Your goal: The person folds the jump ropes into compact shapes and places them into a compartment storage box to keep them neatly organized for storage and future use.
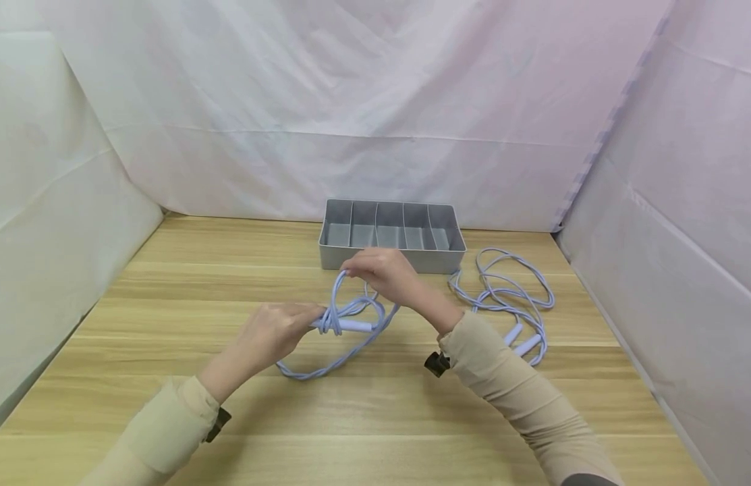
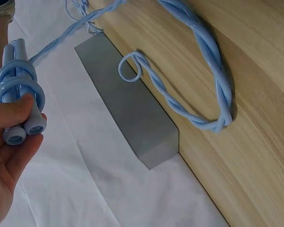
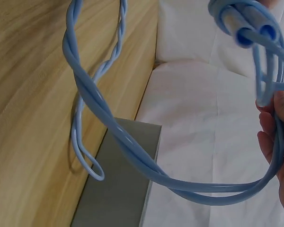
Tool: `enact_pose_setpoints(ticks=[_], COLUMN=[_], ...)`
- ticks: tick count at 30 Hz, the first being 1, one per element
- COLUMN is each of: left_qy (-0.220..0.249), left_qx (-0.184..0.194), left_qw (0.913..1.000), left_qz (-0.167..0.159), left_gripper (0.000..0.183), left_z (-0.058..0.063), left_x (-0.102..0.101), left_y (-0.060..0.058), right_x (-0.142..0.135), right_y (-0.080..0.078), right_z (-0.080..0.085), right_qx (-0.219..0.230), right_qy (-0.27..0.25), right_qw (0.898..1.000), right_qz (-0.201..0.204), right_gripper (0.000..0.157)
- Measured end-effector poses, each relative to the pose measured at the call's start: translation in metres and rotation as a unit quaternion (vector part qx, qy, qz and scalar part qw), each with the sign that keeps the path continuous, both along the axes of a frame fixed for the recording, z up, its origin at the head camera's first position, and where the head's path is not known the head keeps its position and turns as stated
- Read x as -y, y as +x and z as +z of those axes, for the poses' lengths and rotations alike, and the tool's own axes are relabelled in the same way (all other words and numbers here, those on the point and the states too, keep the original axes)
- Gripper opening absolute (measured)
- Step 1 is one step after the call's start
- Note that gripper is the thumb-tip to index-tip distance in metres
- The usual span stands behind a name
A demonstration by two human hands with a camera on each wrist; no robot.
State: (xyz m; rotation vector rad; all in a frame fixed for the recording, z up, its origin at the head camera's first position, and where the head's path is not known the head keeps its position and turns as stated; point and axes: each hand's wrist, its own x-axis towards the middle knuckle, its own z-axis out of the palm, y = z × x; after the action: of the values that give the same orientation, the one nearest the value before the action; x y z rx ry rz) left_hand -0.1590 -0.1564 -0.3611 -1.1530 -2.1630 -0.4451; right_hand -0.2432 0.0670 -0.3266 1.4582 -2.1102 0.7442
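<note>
Just above the middle of the tabletop (image 1: 375, 432), pinched between thumb and fingers of the left hand (image 1: 276, 332): two pale blue handles (image 1: 355, 326), side by side, with turns of blue rope (image 3: 125, 141) wrapped around both. From the left wrist, visibly clasped near the wider, hollow ends, right beside the coil. To the right and slightly farther off, gripped between thumb and fingers of the right hand (image 1: 384, 273): strands of the same rope, close to a small loop hanging by the opposite ends of the handles. Below and between both hands, drooping toward the near side: a long twisted length of rope, bowed in a wide curve; impossible to tell whether touching the wood.

At both wrists, beige sleeves (image 1: 503, 371), with a small black device (image 1: 436, 364) under the right cuff and another under the left.

Beyond the hands, at the far middle of the tabletop: a grey tray (image 1: 411, 261), five compartments in a row, near rim partly hidden by the right hand. Just beside, on the right: a second rope (image 1: 543, 281), lying in loose, overlapping loops, with two grips (image 1: 527, 345) at the near end, partly behind the right sleeve.

Along left, far and right sides: wrinkled white cloth (image 1: 351, 94).
</note>
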Motion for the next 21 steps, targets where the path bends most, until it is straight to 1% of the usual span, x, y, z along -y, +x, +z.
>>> enact_pose_setpoints(ticks=[4, 7, 8, 9, 11, 12, 15, 17, 19, 21], left_qy=[0.017, 0.035, 0.040, 0.044, 0.053, 0.057, 0.071, 0.081, 0.091, 0.107], left_qx=[-0.013, -0.011, -0.009, -0.008, -0.005, -0.006, -0.012, -0.009, -0.001, 0.006], left_qw=[0.9997, 0.9992, 0.9991, 0.9989, 0.9985, 0.9983, 0.9974, 0.9966, 0.9957, 0.9940], left_qz=[-0.009, -0.013, -0.014, -0.014, -0.014, -0.013, -0.012, -0.013, -0.018, -0.022], left_gripper=[0.024, 0.011, 0.013, 0.020, 0.035, 0.037, 0.036, 0.034, 0.032, 0.031], left_z=[0.001, 0.001, 0.001, 0.001, 0.001, 0.001, 0.002, 0.003, 0.003, 0.003], left_x=[-0.001, -0.002, -0.002, -0.003, -0.004, -0.005, -0.007, -0.007, -0.008, -0.009], left_y=[0.002, 0.003, 0.003, 0.004, 0.004, 0.004, 0.004, 0.004, 0.003, 0.002], right_x=[0.000, 0.000, 0.000, 0.000, -0.001, -0.001, -0.001, -0.001, 0.000, 0.001], right_y=[-0.002, -0.002, -0.002, -0.002, -0.003, -0.003, -0.002, -0.001, 0.000, 0.004], right_z=[-0.006, -0.010, -0.011, -0.012, -0.015, -0.017, -0.020, -0.022, -0.023, -0.020], right_qx=[0.038, 0.080, 0.095, 0.112, 0.146, 0.162, 0.211, 0.239, 0.260, 0.274], right_qy=[-0.014, -0.026, -0.031, -0.038, -0.051, -0.058, -0.081, -0.096, -0.111, -0.121], right_qw=[0.999, 0.996, 0.995, 0.993, 0.988, 0.984, 0.973, 0.964, 0.956, 0.951], right_qz=[-0.003, 0.005, 0.009, 0.016, 0.029, 0.035, 0.051, 0.060, 0.073, 0.081], right_gripper=[0.012, 0.012, 0.012, 0.012, 0.013, 0.013, 0.013, 0.013, 0.013, 0.014])
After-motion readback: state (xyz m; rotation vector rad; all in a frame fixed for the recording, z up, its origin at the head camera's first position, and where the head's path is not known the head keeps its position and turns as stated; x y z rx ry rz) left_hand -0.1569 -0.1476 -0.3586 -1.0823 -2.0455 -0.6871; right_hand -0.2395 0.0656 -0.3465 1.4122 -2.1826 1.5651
